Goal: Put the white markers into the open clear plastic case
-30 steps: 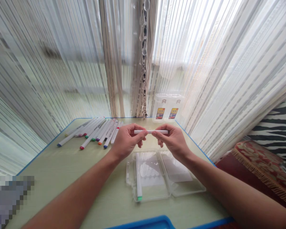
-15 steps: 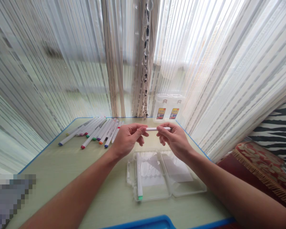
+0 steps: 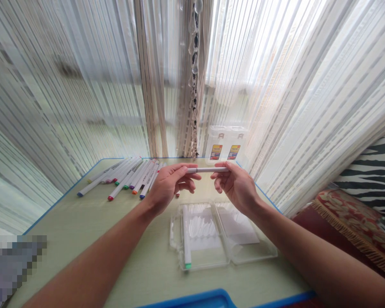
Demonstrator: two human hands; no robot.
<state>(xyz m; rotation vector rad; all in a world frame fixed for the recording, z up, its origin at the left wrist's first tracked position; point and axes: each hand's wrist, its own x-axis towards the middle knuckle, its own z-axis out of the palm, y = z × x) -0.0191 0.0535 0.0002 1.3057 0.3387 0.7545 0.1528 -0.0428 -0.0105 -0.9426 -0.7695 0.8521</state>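
A white marker [image 3: 208,170] with a thin dark ring is held level between my two hands, above the table. My left hand [image 3: 173,182] pinches its left end between thumb and fingers. My right hand [image 3: 235,182] pinches its right end, the other fingers curled below. Under the hands lies an open clear plastic case [image 3: 229,256] with white paper in both halves. One white marker with a green end [image 3: 186,239] lies along the left side of the case. Left of my left hand several white markers [image 3: 136,175] with coloured ends lie in a loose row.
Two clear cases with yellow labels [image 3: 226,145] stand upright at the table's back edge against string curtains [image 3: 115,85]. A blue tray edge [image 3: 192,299] shows at the front. A red patterned cloth with fringe [image 3: 356,226] is at the right.
My hands have moved slightly apart along the marker, so more of its barrel and its dark ring show. A red marker end now shows below my left hand.
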